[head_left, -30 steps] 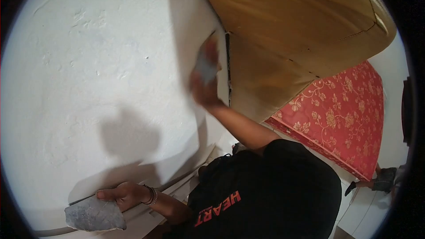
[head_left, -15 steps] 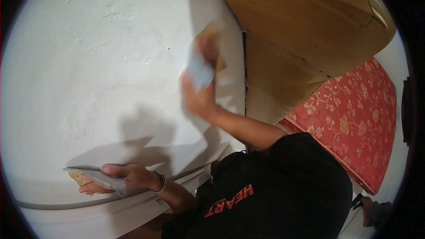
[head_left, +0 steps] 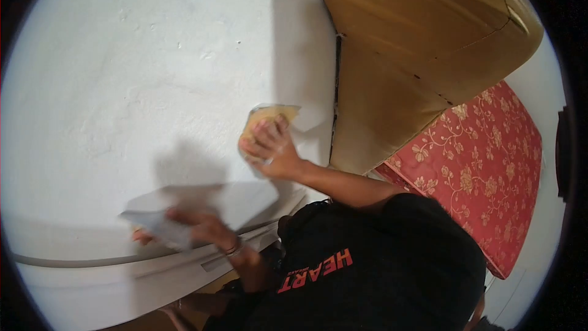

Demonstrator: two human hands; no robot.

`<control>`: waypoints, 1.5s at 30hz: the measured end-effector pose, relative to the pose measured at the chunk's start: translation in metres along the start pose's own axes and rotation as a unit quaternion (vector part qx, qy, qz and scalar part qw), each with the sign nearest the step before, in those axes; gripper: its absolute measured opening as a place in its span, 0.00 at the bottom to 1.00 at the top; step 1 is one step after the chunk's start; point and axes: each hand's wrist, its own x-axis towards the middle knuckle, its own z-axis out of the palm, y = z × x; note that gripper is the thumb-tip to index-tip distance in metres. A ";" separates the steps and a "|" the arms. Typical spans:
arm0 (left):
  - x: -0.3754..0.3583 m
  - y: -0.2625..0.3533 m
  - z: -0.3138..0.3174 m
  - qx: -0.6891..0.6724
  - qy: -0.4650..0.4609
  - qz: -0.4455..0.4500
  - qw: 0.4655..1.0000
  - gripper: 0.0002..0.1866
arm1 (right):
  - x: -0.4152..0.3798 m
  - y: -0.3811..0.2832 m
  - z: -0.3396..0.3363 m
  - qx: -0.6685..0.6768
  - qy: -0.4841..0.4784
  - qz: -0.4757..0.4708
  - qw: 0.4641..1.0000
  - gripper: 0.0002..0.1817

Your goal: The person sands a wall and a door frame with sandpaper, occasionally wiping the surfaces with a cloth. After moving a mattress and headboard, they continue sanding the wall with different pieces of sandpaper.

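My right hand point(head_left: 278, 152) presses flat against a white wall point(head_left: 122, 86), fingers slightly apart over a yellow-backed sheet of sandpaper point(head_left: 264, 113). Thin grey edges of that sheet show beyond the fingers. Lower left, my left hand point(head_left: 208, 229), blurred and wearing bracelets at the wrist, grips a folded grey sheet of sandpaper point(head_left: 171, 229). Its thumb lies on top, while some fingertips show beneath the sheet. The left sheet is close to the wall; whether it touches cannot be told.
A gold upholstered piece of furniture point(head_left: 416, 30) stands against the wall at upper right. Beyond it is a red floral cushion or mattress point(head_left: 478, 165). A white ledge point(head_left: 79, 288) runs along the lower left. The wall paint has bumps.
My right hand and its sheet have come down the view and now lie flat on the wall. My left hand has shifted right and slightly up with its sheet.
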 end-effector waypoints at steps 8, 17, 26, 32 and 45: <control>0.081 0.047 -0.009 -0.134 0.083 -0.129 0.979 0.30 | 0.140 -0.026 -0.043 0.105 0.085 0.076 0.988 0.28; 0.103 0.034 -0.012 -0.287 0.067 -0.278 0.914 0.32 | 0.174 0.021 -0.053 0.198 0.236 0.116 0.944 0.26; 0.071 -0.001 -0.008 0.003 0.084 0.087 0.993 0.27 | 0.085 0.018 -0.033 0.004 -0.038 -0.021 0.999 0.30; 0.114 0.031 -0.010 -0.065 0.138 -0.075 0.986 0.30 | 0.197 -0.014 -0.057 0.091 0.169 0.044 0.980 0.29; 0.171 0.050 -0.005 0.115 0.107 0.126 0.980 0.28 | 0.272 -0.033 -0.089 -0.114 0.110 -0.144 0.977 0.25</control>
